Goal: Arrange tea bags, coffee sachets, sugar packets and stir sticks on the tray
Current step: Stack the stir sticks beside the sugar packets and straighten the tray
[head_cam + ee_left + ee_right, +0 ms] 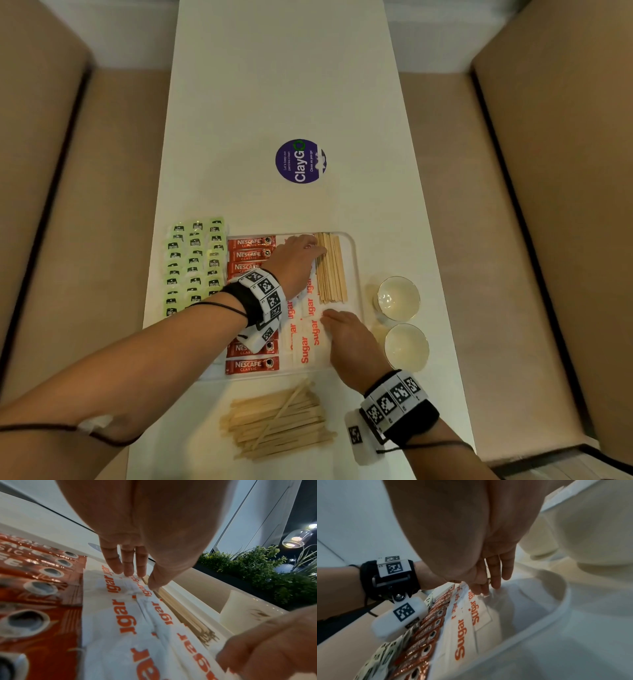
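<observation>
On the white tray, the left hand lies flat with straight fingers pressing the far sugar packets, the neat stir sticks just beside it at 3 o'clock. The right hand, fingers extended and holding nothing, touches the near sugar packets' edge. Coffee sachets lie at 9 o'clock of the sugar, tea bags beyond them on the desk.

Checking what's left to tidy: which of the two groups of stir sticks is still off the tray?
The loose, crisscrossed stir sticks on the table, nearest the person. The other stir sticks lie side by side inside the tray, beside the left hand.
</observation>
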Demonstrator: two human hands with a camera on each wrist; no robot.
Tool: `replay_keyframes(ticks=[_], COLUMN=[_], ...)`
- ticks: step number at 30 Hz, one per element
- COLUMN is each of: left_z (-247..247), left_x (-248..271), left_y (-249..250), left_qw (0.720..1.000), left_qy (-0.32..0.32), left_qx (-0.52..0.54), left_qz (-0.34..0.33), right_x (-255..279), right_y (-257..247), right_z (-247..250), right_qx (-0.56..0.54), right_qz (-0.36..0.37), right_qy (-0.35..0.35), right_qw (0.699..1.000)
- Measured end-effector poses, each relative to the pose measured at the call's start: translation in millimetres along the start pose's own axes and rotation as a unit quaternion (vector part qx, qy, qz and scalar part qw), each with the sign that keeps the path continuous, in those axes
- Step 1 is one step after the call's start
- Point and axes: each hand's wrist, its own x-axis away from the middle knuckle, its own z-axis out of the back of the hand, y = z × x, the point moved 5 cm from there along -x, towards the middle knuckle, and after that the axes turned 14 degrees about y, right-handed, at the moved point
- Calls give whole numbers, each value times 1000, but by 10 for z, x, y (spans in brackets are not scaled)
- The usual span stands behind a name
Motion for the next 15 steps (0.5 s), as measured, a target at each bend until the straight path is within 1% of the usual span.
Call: replay_keyframes(ticks=[4, 7, 10, 13, 15], left_z=[-23, -38, -32, -22, -24], left_x=[-8, -15, -27, -32, -30], left_y=[3, -4, -3, 2, 5], left_qw=[1000, 1000, 1000, 1000, 1000], left_qy=[7, 5, 6, 4, 4], left_qx=[-12, -24, -28, -21, -21], left_qz=[-8, -12, -11, -8, -8], right_x=[-122, -153, -133, -103, -102], right_y=[-102, -109, -52, 64, 106], right_z=[110, 126, 103, 96, 109], right_qx=[-5, -17, -28, -25, -23], right_qz=[17, 13, -7, -33, -38], right_qy=[20, 22, 23, 33, 45], right_qw=[1000, 1000, 999, 999, 998])
